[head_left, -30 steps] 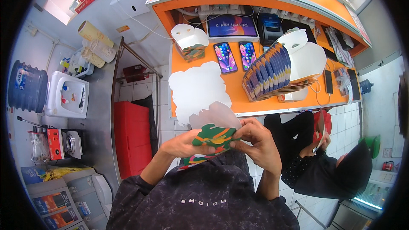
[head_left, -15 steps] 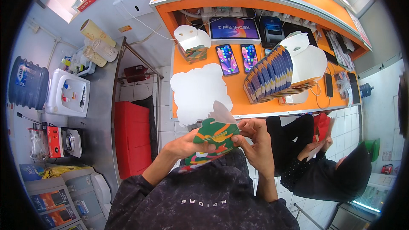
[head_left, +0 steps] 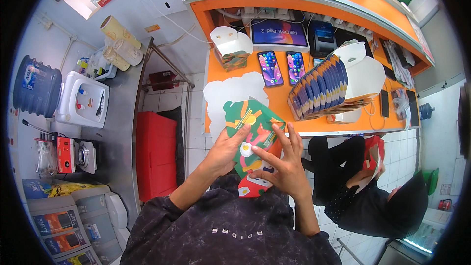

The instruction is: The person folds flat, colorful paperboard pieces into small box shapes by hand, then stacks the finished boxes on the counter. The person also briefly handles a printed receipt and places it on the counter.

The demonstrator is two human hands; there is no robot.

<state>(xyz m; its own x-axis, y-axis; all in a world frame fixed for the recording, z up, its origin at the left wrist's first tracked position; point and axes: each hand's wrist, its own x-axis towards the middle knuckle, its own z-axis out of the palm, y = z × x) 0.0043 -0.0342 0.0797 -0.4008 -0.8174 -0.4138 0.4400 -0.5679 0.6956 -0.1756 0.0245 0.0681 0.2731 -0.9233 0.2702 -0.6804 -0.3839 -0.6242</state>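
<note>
A green food carton (head_left: 248, 118), printed with egg and red shapes, is held in front of my chest, its printed side facing up. My left hand (head_left: 223, 149) grips its left edge, thumb lying across the front. My right hand (head_left: 282, 164) has its fingers spread over the carton's right side; the fingertips touch the printed face and the edge. Partly hidden behind the carton, white flat carton blanks (head_left: 221, 93) lie at the orange table's near left edge.
On the orange table (head_left: 321, 127) stand a tilted stack of nested blue cartons (head_left: 319, 86), one folded carton (head_left: 231, 49) and two lit phones (head_left: 270, 68). A seated co-worker (head_left: 382, 201) in black holds a red carton at right. A steel counter (head_left: 120, 113) runs along the left.
The carton has turned from a slant to show its printed face more fully. My right hand went from pinching its edge to spreading across it. The whole view has shifted slightly.
</note>
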